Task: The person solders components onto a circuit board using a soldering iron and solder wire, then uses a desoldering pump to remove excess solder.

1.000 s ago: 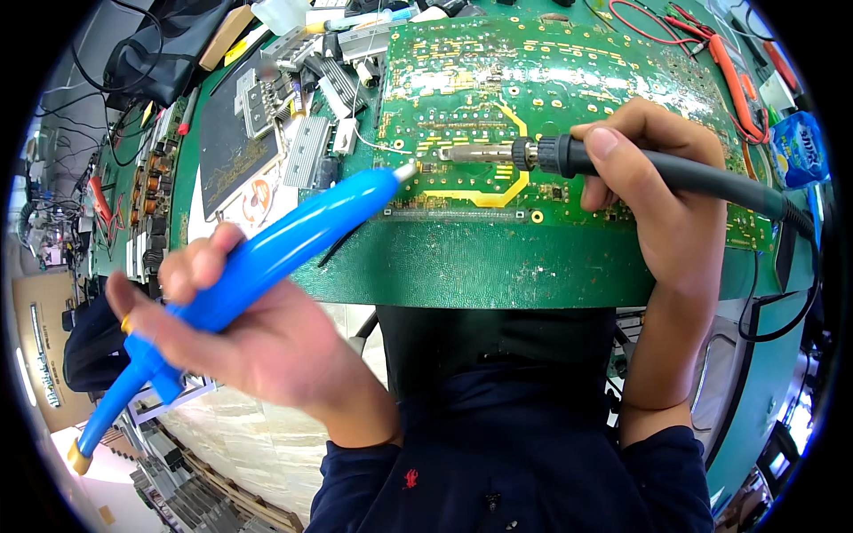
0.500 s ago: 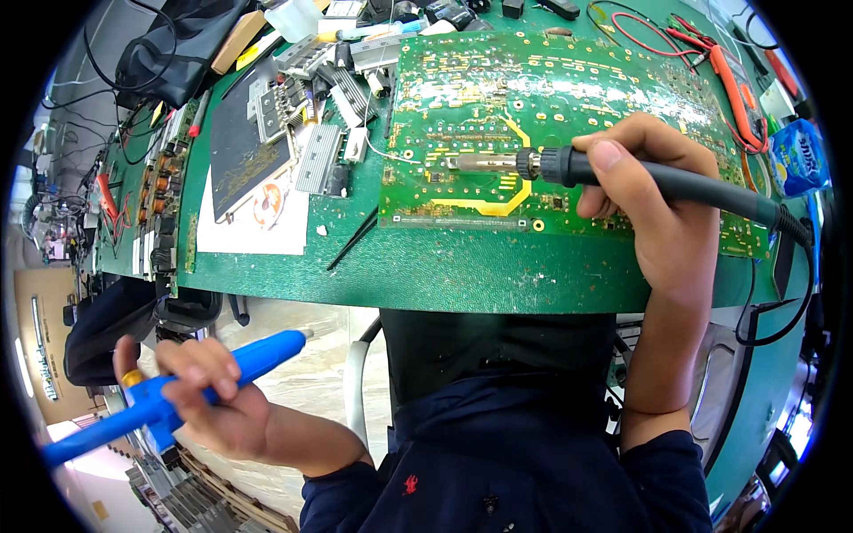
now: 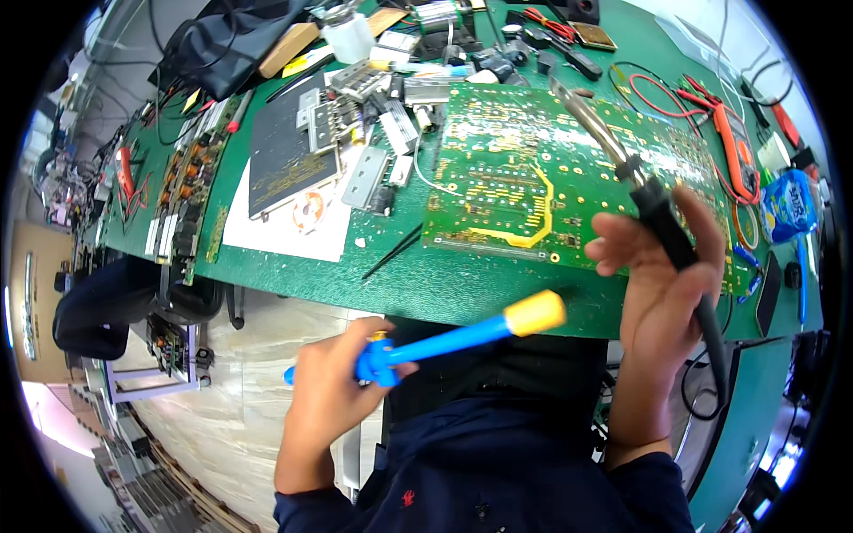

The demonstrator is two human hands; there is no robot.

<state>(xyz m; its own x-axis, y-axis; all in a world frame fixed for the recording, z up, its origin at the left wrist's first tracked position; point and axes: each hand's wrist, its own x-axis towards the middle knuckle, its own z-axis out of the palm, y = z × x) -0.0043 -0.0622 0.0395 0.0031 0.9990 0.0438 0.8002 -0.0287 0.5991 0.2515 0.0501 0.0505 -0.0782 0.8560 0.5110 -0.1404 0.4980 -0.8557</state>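
My left hand (image 3: 327, 384) is wrapped around a blue solder sucker (image 3: 449, 343) in front of the table edge. Its yellow end points right and slightly up. A soldering iron (image 3: 659, 213) rests in my right hand (image 3: 656, 289), between thumb and fingers, with some fingers loosely curled. The iron's metal tip is tilted up and away to the left, apart from the board below. Under it lies a large green circuit board (image 3: 498, 200) with yellow traces, flat on the green table. Black tweezers (image 3: 393, 251) lie just left of the board.
Left of the board are heat sinks (image 3: 366, 176), a dark panel (image 3: 289, 160) and white paper (image 3: 302, 240). A strip of electronic parts (image 3: 191, 186) stands farther left. At right are an orange multimeter (image 3: 736, 155) and a blue packet (image 3: 788, 206). A wire spool (image 3: 440, 16) stands at the back.
The soldering iron has lifted off the board, its tip swinging up and away. My left hand has moved right and turned the solder sucker so its yellow end points right.
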